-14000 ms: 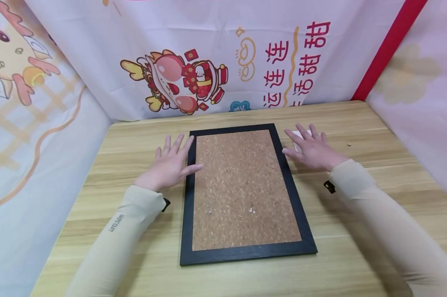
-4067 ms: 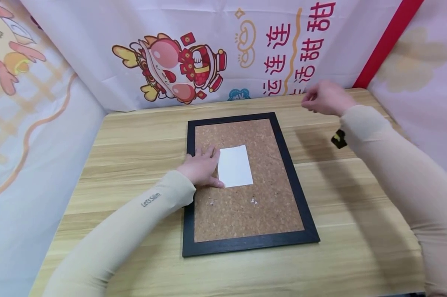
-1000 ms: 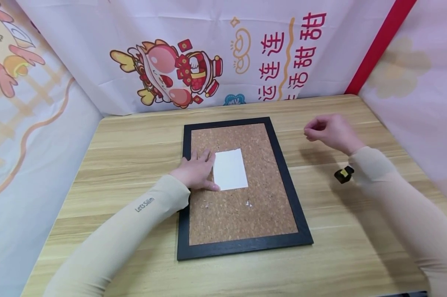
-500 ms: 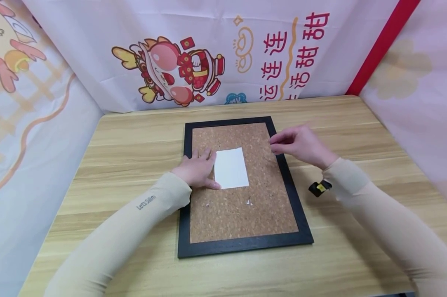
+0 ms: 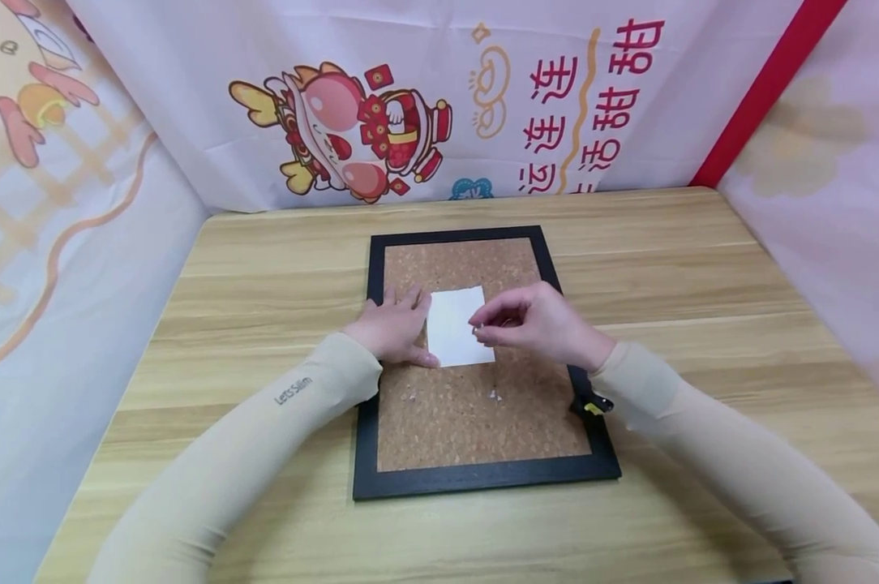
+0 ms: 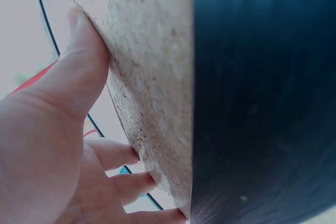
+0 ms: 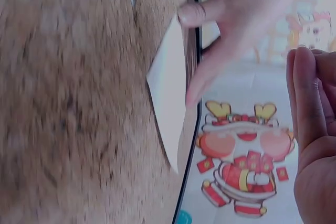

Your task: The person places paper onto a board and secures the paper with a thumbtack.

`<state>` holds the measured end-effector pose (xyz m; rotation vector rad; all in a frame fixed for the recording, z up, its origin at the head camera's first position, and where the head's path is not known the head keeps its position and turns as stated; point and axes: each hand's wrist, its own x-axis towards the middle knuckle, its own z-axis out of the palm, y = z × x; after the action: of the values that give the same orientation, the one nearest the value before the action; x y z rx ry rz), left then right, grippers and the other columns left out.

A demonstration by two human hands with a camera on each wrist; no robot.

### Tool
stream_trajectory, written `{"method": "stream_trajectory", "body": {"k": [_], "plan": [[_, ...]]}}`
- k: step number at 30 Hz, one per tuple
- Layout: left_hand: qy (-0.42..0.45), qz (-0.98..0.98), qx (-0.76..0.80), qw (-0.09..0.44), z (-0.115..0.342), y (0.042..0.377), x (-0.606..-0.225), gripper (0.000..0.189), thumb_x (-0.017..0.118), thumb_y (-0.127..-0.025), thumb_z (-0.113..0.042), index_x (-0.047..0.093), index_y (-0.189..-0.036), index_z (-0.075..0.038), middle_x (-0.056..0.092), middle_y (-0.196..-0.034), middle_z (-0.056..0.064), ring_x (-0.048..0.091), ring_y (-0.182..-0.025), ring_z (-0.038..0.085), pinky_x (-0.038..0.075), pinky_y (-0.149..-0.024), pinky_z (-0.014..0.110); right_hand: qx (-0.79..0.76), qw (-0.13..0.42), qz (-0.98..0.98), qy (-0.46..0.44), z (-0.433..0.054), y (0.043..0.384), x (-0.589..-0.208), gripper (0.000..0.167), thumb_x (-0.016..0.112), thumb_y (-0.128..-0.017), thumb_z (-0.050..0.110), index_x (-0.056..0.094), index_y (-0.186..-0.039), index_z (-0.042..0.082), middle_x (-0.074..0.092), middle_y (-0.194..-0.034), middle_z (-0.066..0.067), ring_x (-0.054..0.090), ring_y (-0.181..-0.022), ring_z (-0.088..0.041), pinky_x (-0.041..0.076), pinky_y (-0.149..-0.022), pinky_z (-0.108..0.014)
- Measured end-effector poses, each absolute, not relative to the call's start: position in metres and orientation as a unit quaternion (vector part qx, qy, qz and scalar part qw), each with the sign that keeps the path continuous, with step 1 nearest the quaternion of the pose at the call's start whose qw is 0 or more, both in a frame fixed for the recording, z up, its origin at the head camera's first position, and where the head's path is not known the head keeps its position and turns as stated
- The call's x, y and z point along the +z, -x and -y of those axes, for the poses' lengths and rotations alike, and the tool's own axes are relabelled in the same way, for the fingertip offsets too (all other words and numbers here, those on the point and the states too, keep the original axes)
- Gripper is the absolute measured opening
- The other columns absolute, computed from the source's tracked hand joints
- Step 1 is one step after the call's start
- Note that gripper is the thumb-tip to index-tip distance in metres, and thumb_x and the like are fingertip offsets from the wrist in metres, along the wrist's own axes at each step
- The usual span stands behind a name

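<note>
A blank white paper [image 5: 456, 345] lies on the cork board [image 5: 483, 438], slightly above its middle. My left hand [image 5: 396, 328] presses the paper's left edge, fingers spread and thumb at the lower left corner. In the left wrist view its thumb and fingertips rest along the paper and cork. My right hand [image 5: 542, 324] hovers over the paper's right side, pinching a tiny gold-coloured thumbtack [image 5: 476, 329] between thumb and fingers. The right wrist view shows the paper [image 7: 170, 87] with its near edge lifting a little, and the pinching fingers at the right.
A black frame [image 5: 483, 483] surrounds the cork. White scraps [image 5: 495, 396] are stuck on the cork below the paper. The board lies on a wooden table [image 5: 279, 268], with a printed cloth [image 5: 410, 49] hanging behind.
My right hand has moved left from over the table to above the paper. My left hand stays put. Much earlier, the paper lay right of the board and a gold speck sat on the table.
</note>
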<state>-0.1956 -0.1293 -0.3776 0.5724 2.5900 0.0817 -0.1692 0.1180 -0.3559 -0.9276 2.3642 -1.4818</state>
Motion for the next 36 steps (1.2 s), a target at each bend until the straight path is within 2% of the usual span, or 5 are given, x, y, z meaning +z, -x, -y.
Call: {"method": "stream_trajectory", "body": {"k": [10,21,29,36], "plan": [[-0.214,-0.947,0.033,0.240,0.130,0.197,-0.376,0.110,0.068,-0.083,-0.062,0.011,-0.159,-0.005,0.004,-0.164,0.019,0.003,-0.145,0.052,0.015,-0.110,0.068,-0.501,0.101,-0.787,0.346,-0.098,0.155,-0.360,0.018,0.078,-0.085,0.006,0.077,-0.103,0.006,0.075,-0.093,0.002,0.070,-0.078,-0.013,0.058,-0.070,-0.032],[-0.220,-0.947,0.026,0.234,0.130,0.196,-0.376,0.110,0.068,-0.084,-0.061,0.011,-0.158,-0.003,0.005,-0.163,0.020,0.004,-0.144,0.053,0.017,-0.109,0.069,-0.512,0.139,-0.791,0.304,-0.092,0.150,-0.364,0.018,0.075,-0.088,0.007,0.076,-0.105,0.000,0.075,-0.092,-0.002,0.072,-0.080,-0.013,0.057,-0.070,-0.029],[-0.220,-0.946,0.027,0.235,0.130,0.196,-0.376,0.111,0.068,-0.084,-0.061,0.010,-0.158,-0.003,0.004,-0.164,0.020,0.003,-0.145,0.052,0.017,-0.109,0.069,-0.485,0.113,-0.810,0.309,-0.095,0.150,-0.367,0.020,0.077,-0.087,0.012,0.078,-0.106,0.006,0.075,-0.095,0.007,0.070,-0.081,-0.010,0.057,-0.072,-0.028],[-0.218,-0.946,0.024,0.237,0.130,0.198,-0.378,0.112,0.068,-0.083,-0.062,0.010,-0.159,-0.004,0.003,-0.164,0.020,0.002,-0.145,0.052,0.016,-0.109,0.069,-0.482,0.101,-0.808,0.324,-0.095,0.151,-0.367,0.020,0.077,-0.086,0.009,0.077,-0.106,0.006,0.074,-0.095,0.008,0.068,-0.078,-0.010,0.057,-0.071,-0.028]]}}
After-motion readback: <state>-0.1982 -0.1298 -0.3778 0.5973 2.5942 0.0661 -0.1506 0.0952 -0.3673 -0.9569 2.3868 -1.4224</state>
